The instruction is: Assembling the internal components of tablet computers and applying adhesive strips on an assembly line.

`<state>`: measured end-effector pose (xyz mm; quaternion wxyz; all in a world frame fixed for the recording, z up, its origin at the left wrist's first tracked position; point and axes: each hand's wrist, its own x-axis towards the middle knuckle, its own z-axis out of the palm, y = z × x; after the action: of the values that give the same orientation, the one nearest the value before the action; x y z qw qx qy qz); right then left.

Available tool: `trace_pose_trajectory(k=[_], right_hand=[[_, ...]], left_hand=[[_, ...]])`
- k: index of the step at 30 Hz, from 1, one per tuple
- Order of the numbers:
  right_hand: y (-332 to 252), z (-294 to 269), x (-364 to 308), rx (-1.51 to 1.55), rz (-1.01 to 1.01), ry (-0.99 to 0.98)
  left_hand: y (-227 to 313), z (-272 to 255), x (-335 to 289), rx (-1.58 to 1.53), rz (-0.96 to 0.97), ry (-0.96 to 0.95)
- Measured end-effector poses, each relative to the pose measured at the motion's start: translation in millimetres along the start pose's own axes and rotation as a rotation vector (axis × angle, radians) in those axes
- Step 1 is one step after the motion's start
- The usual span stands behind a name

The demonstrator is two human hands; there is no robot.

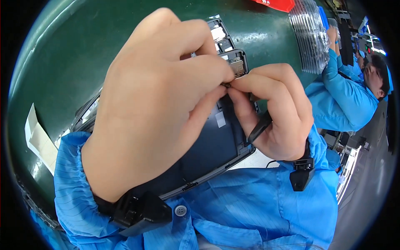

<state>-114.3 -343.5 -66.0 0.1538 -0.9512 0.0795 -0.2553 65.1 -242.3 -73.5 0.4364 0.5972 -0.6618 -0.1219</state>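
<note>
My left hand (141, 87) reaches across the phone housings, its thumb and index finger pinched together on a tiny dark part (226, 85), too small to name. Touching the same part from the other side are the closed fingertips of my right hand (277, 104). A black tapered tool (261, 126) is tucked in the right palm; its kind is mostly hidden. Below the fingers lies an open dark phone housing (208, 152) with a small pale square sticker (220, 119). Further phone housings with exposed inner parts (222, 36) show beyond the fingertips, partly covered by my left hand.
On the green table (66, 71), a folded white paper (41, 139) lies at the left. A stack of clear plastic trays (309, 37) stands at the far right, near a red object (277, 4). Another person in a blue smock (346, 93) sits beyond the trays.
</note>
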Motion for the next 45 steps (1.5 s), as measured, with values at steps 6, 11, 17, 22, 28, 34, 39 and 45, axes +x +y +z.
trace_pose_trajectory(k=[6, 11, 17, 22, 28, 34, 39, 45], right_hand=[[-2.4, -3.8, -4.3, 0.190, 0.169, -0.028], [5.8, 3.4, -5.3, 0.178, 0.047, 0.054], [16.4, 9.2, -6.3, 0.146, -0.089, 0.083], [27.7, 4.5, -4.0, 0.020, -0.326, -0.005], [24.8, -0.8, 3.9, -0.051, -0.404, -0.069], [10.5, -13.1, 7.6, -0.134, -0.356, -0.236], [-1.2, -23.8, 6.8, -0.111, -0.143, -0.418], [13.4, -25.6, 0.1, 0.119, -0.051, -0.366]], left_hand=[[-3.9, 3.6, -1.3, 0.017, -0.024, 0.012], [-3.2, -1.2, -2.4, -0.001, -0.061, -0.015], [-4.0, -6.9, -2.3, -0.099, -0.124, -0.067], [-4.6, 7.3, -13.5, -0.277, -0.182, 0.028], [-0.3, 9.3, -4.8, -0.295, -0.254, -0.002], [-4.9, -1.1, -2.3, -0.220, -0.166, 0.002], [-15.8, 1.4, -7.1, -0.280, -0.254, -0.057], [7.1, -37.7, -7.8, -0.124, -0.245, -0.047]])
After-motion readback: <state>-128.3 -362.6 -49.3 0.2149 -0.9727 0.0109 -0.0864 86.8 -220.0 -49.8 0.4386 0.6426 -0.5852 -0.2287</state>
